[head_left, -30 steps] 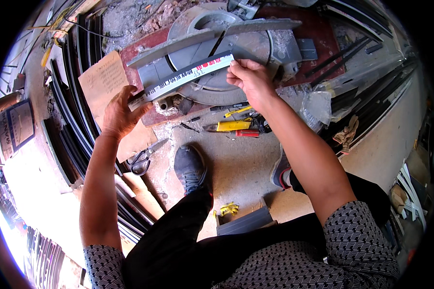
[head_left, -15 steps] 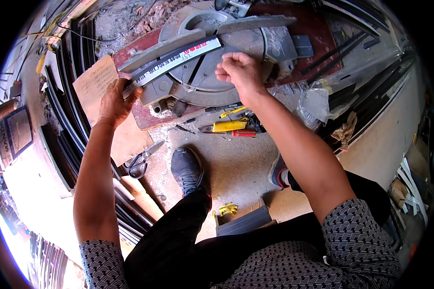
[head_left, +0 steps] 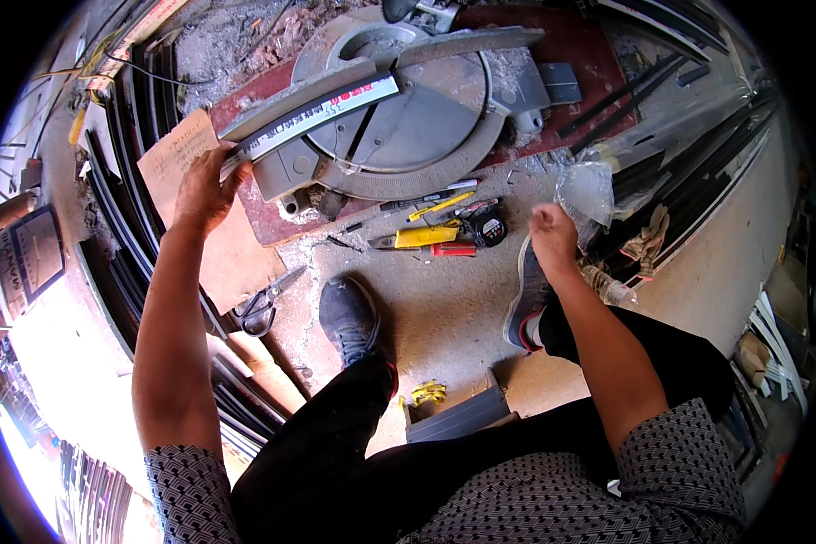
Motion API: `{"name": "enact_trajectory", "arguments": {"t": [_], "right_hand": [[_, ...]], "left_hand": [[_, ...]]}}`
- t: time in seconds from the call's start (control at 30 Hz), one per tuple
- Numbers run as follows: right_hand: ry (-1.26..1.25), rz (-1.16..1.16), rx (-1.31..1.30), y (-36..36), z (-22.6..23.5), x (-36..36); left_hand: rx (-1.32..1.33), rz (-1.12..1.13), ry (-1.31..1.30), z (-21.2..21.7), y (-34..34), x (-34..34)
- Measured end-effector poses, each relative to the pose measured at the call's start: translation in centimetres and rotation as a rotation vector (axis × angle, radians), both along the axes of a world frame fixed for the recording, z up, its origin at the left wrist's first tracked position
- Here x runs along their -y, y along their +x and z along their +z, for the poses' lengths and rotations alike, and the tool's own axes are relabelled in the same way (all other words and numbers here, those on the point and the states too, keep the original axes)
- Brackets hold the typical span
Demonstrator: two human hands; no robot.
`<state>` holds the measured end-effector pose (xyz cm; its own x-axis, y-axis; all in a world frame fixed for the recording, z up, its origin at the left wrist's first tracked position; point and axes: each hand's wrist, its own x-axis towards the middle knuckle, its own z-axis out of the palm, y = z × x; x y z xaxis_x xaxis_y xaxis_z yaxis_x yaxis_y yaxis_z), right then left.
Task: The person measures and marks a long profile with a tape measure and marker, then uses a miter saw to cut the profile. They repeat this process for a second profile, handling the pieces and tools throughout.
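Note:
My left hand (head_left: 206, 195) grips the left end of a metal profile strip (head_left: 322, 112) with a printed white film face. The strip lies along the fence (head_left: 299, 95) of a grey mitre saw (head_left: 426, 118), its right end close to the slot in the round table. My right hand (head_left: 553, 239) is off to the right, above my right shoe (head_left: 526, 299), in the air and apart from the strip. Its fingers are curled closed, and nothing shows in them. A tape measure (head_left: 490, 227) lies on the floor to its left.
Before the saw lie a yellow utility knife (head_left: 426, 237), a red-handled tool (head_left: 453, 249) and several pens. Scissors (head_left: 270, 302) rest near brown cardboard (head_left: 236, 254). Dark profiles (head_left: 122, 208) line the left; more profiles (head_left: 689, 218), gloves (head_left: 646, 240) and clear plastic (head_left: 585, 190) lie right.
My right hand has moved from over the saw table down and to the right, uncovering the tape measure. My left hand keeps hold of the strip, nearly still.

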<state>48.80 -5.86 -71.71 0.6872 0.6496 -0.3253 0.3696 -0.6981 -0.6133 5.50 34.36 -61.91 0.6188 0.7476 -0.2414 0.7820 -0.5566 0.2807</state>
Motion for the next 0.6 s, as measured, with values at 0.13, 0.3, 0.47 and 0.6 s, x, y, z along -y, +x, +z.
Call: {"name": "enact_trajectory", "arguments": {"t": [0.13, 0.3, 0.47, 0.6], "right_hand": [[-0.203, 0.001, 0.298, -0.7, 0.0, 3.1], [-0.09, 0.083, 0.424, -2.1, 0.1, 3.1], [-0.032, 0.148, 0.469, -2.0, -0.3, 3.5], [-0.038, 0.164, 0.501, -2.0, -0.5, 3.1]], "left_hand": [[-0.073, 0.034, -0.028, 0.6, -0.1, -0.3], [-0.044, 0.101, -0.003, 0.3, 0.4, 0.2], [0.01, 0.088, 0.003, 0.3, 1.9, 0.1], [0.033, 0.091, -0.021, 0.1, 1.9, 0.2]]}}
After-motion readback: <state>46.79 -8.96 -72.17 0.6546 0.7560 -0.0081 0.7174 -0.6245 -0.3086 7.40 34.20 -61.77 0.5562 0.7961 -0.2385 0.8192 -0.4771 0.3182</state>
